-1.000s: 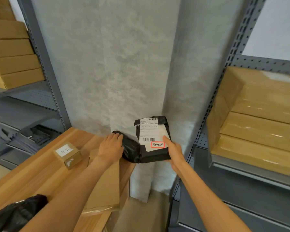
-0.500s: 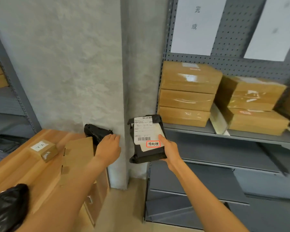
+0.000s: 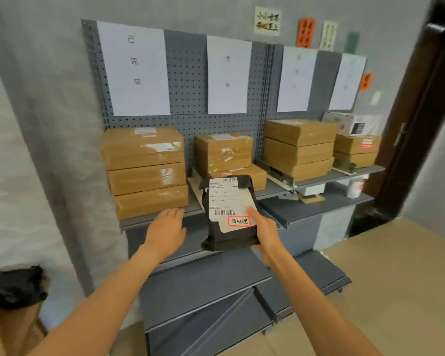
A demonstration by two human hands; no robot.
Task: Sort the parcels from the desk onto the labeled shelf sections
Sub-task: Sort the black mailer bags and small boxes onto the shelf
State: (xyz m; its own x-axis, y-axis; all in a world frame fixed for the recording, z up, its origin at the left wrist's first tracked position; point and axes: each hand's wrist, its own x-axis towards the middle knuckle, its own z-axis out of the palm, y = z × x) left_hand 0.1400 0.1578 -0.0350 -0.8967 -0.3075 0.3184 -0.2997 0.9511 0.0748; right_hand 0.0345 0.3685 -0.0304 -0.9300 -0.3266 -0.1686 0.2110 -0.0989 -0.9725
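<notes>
My right hand (image 3: 263, 231) grips a black parcel bag (image 3: 229, 214) upright in front of the shelf, thumb on its white shipping label above a red-framed sticker. My left hand (image 3: 168, 228) floats flat and empty just left of the bag, near the shelf edge (image 3: 162, 217). White paper labels hang on the grey pegboard (image 3: 188, 80) above four shelf sections, each stacked with brown cardboard boxes: leftmost stack (image 3: 145, 170), second stack (image 3: 226, 158), third stack (image 3: 299, 147), fourth stack (image 3: 356, 150).
Another black bag (image 3: 16, 286) lies on the desk corner at the lower left. Lower grey shelf boards (image 3: 206, 286) jut out below my arms. A concrete pillar (image 3: 44, 124) stands left of the rack, a dark door frame (image 3: 419, 111) to the right.
My view has swung right from the desk to face the whole rack. The bag in my right hand travelled along, and my left hand left the desk and now hovers by the shelf edge.
</notes>
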